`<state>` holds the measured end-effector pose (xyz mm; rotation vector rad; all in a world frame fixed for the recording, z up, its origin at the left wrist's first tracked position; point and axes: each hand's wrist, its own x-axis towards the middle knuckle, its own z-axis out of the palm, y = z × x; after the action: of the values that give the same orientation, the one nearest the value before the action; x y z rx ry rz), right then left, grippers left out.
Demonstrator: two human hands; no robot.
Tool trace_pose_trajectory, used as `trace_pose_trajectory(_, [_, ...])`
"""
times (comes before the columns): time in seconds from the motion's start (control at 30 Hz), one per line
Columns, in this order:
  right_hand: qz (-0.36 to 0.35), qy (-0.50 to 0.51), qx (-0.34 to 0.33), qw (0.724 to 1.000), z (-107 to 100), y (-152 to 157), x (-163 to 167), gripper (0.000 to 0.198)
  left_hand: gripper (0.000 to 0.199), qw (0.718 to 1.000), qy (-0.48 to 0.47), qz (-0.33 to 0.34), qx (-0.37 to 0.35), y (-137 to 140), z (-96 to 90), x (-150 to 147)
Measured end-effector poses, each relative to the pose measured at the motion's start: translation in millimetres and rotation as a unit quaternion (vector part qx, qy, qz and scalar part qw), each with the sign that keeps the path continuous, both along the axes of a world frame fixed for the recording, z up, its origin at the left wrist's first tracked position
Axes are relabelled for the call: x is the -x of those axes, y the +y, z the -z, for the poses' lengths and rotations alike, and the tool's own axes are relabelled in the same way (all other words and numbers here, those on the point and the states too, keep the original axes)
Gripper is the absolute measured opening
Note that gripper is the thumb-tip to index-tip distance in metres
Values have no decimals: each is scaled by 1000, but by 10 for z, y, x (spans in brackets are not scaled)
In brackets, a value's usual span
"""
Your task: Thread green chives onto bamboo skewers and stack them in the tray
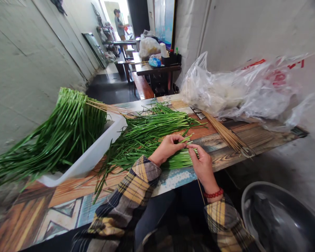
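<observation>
1. Hands: left hand (170,148), centre of frame, closed in a thumb-and-finger pinch on a few chive stalks (186,139) at their pale ends. Right hand (203,166), just beside it, fingertips also pinched, on a bamboo skewer (201,192) that slants down past the wrist; its upper end is hidden by the fingers. Red bead bracelet (214,193) on the right wrist.
2. Chives: loose Chinese chives (160,122) lie in two heaps mid-frame, cut ends to the right, leaves to the left; the nearer heap runs under the hands. Skewered chives (76,112), upper left, rest on a white plastic tray (105,148), leaves trailing past its left side.
3. Writing: red print on the clear plastic bag (267,94), upper right; creased, characters not legible.
4. Edges: near edge of the wood-print table (65,190) climbs from lower left to the right; right forearm crosses it. Metal basin (280,210), lower right, sits below that edge.
5. Room: tabletop shows between the right hand and the skewer bundle (223,134), and again at lower left, in front of the tray. Bag bounds the far right, tray the left.
6. Background: a person (119,24) stands near a bright doorway, upper centre.
</observation>
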<state>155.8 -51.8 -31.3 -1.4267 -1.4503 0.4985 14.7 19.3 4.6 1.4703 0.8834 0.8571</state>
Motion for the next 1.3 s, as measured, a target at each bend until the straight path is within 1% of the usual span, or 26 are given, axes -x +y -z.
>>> trace_pose_trajectory(0.17, [-6, 7, 3, 1000, -26, -1, 5, 31, 31, 1000, 4, 6, 18, 16, 31, 11])
trace_pose_trajectory(0.47, [-12, 22, -3, 1000, -21, 6, 5, 29, 32, 1000, 1, 7, 7, 15, 24, 24])
trace_pose_trajectory(0.8, [-17, 27, -8, 999, -16, 10, 2, 28, 34, 1000, -2, 10, 15, 22, 32, 25])
trace_pose_trajectory(0.97, [-15, 24, -11, 1000, -18, 5, 6, 28, 33, 1000, -8, 4, 15, 13, 19, 20])
trace_pose_trajectory(1.1, [-9, 26, -11, 1000, -6, 7, 8, 28, 28, 1000, -12, -6, 12, 10, 17, 12])
trace_pose_trajectory(1.3, [-10, 23, -5, 1000, 9, 18, 5, 28, 25, 1000, 11, -4, -15, 20, 27, 15])
